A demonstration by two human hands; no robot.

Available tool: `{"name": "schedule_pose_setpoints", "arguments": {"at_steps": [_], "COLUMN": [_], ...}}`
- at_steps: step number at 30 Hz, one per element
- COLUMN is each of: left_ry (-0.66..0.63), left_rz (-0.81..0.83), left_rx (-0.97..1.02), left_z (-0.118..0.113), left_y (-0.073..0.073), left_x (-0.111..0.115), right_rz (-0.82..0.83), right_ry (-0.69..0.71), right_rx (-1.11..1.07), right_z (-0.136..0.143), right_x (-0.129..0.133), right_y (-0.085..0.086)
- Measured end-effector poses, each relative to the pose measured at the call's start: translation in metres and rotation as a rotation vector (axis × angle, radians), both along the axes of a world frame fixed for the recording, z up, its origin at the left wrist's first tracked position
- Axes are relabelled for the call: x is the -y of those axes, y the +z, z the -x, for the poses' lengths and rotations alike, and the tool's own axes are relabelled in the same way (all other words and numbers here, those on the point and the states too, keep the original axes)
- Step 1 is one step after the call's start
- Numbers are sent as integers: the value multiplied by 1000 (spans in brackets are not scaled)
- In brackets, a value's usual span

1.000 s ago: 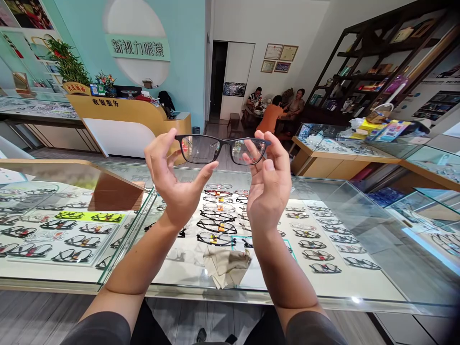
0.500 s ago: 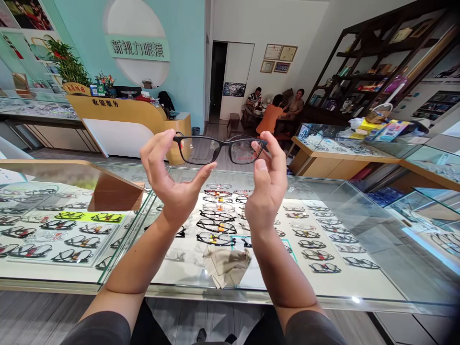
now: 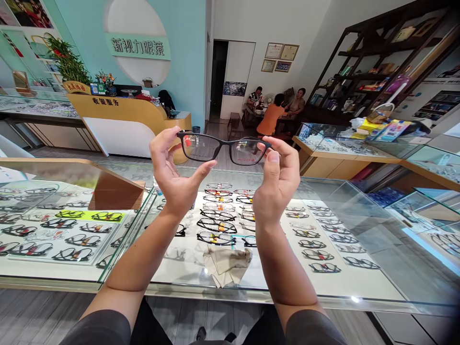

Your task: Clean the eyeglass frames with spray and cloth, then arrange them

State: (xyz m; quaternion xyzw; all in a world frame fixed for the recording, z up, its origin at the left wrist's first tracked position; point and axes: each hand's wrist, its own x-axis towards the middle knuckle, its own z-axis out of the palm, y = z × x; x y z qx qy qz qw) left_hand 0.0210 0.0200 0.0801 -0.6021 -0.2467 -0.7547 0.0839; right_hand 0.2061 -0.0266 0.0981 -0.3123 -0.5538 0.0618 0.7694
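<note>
A pair of black-framed eyeglasses (image 3: 223,143) is held up in front of me, above the glass counter, its lenses clear with small red print on the right one. My left hand (image 3: 176,167) grips the left end of the frame with its fingers, the thumb stretched out below the left lens. At the right end, my right hand (image 3: 278,177) pinches the frame by its corner, fingers curled. The temple arms are mostly hidden behind the lenses and fingers. Below, a crumpled beige cloth (image 3: 227,266) lies on the glass top near the front edge.
Rows of eyeglasses (image 3: 217,225) fill the glass display counter (image 3: 366,282) under my arms. A wooden-framed mirror (image 3: 72,175) stands on the left. Beyond are a cash desk (image 3: 122,115), another display case (image 3: 330,153), and several people seated around a table, one in an orange top (image 3: 271,120).
Both hands have shifted slightly right with the eyeglasses, which now tilt a little down to the right. The cloth and the counter stay as they were.
</note>
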Motion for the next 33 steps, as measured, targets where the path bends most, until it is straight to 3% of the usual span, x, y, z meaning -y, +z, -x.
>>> {"name": "schedule_pose_setpoints", "arguments": {"at_steps": [12,18,24,28,33], "left_ry": [-50,-183,-145,-139,-190], "left_rz": [-37,-113,24,31,7], "left_rx": [4,15,-7,-7,-4], "left_z": [-4,-11,-9,-7,-10], "left_y": [1,7,0,-5,0], "left_x": [2,4,2,0,3], "right_rz": [-121,-50,62,66,56], "right_ry": [-19,16,96,91,148], "right_rx": [-39,-41,-32,-26,-12], "right_z": [-7,-11,-13,-12,-13], "right_x": [-4,-3,-1,0,-4], "right_y": [6,6,5,7,6]}}
